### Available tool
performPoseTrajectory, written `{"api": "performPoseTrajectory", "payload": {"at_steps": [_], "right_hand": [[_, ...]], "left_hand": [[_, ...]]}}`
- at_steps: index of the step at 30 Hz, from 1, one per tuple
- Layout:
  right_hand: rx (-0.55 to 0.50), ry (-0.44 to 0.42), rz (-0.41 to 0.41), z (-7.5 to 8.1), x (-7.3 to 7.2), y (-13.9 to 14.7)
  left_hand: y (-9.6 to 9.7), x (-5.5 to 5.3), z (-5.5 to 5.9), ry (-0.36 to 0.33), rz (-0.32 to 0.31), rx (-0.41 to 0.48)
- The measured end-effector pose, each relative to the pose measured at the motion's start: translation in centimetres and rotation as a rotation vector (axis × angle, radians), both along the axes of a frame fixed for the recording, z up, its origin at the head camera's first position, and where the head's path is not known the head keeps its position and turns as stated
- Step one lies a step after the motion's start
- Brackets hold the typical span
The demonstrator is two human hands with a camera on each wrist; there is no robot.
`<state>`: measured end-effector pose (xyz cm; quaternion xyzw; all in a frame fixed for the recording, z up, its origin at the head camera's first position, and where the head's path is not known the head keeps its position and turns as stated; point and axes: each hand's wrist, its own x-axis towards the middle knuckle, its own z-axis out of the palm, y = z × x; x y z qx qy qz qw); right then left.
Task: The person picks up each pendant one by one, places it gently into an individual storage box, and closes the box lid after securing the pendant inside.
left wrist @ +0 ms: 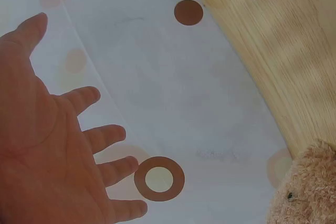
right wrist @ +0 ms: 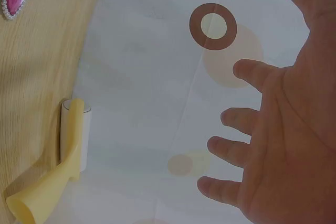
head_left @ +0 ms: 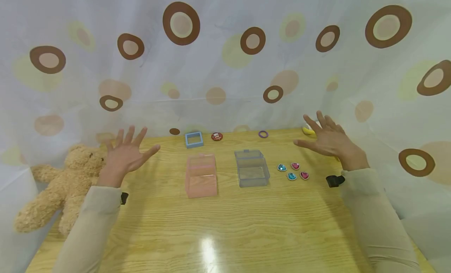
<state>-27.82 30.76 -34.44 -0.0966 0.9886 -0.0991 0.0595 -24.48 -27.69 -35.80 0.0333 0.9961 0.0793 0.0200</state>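
Observation:
My left hand (head_left: 126,155) is held up with its fingers spread, near the teddy bear (head_left: 79,175) at the table's left. On the other side my right hand (head_left: 329,139) is raised in the same way, fingers apart and holding nothing. Between them stand a pink clear box (head_left: 201,186) and a grey clear box (head_left: 253,176), both with lids up. Beside the grey box lie teardrop gems with silvery edges: a blue gem (head_left: 282,168), another blue gem (head_left: 291,176), a pink gem (head_left: 295,166) and another pink gem (head_left: 304,175).
Along the back edge are a blue square frame (head_left: 194,140), a red round piece (head_left: 217,136) and a purple ring (head_left: 263,134). Behind the right hand, a yellow flared object (right wrist: 50,182) leans against a white cylinder (right wrist: 84,140). A dotted curtain (head_left: 218,69) closes off the back.

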Motion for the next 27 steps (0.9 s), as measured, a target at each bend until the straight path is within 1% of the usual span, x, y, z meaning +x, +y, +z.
{"api": "performPoseTrajectory", "payload": {"at_steps": [4, 10, 15, 17, 21, 23, 27], "right_hand": [[-0.002, 0.01, 0.016, 0.0, -0.2, 0.0], [-0.025, 0.027, 0.027, -0.1, -0.4, 0.2], [-0.058, 0.023, 0.053, -0.3, -0.4, 0.3], [-0.079, 0.028, 0.074, -0.4, -0.4, 0.3], [-0.118, 0.03, 0.101, -0.8, -0.5, 0.3], [-0.117, 0.032, 0.11, -1.0, -0.6, 0.4], [-0.127, 0.04, 0.13, -1.5, -0.6, 0.4]], "left_hand": [[0.2, -0.2, 0.1, -0.02, -0.01, 0.013], [0.3, -0.4, 0.1, -0.026, -0.026, 0.025], [0.4, -0.5, 0.0, -0.028, -0.06, 0.054], [0.6, -0.5, -0.1, -0.026, -0.071, 0.087], [1.0, -0.5, -0.2, -0.043, -0.079, 0.209], [1.2, -0.4, -0.3, -0.05, -0.083, 0.272], [1.7, -0.4, -0.5, -0.055, -0.095, 0.364]]}}
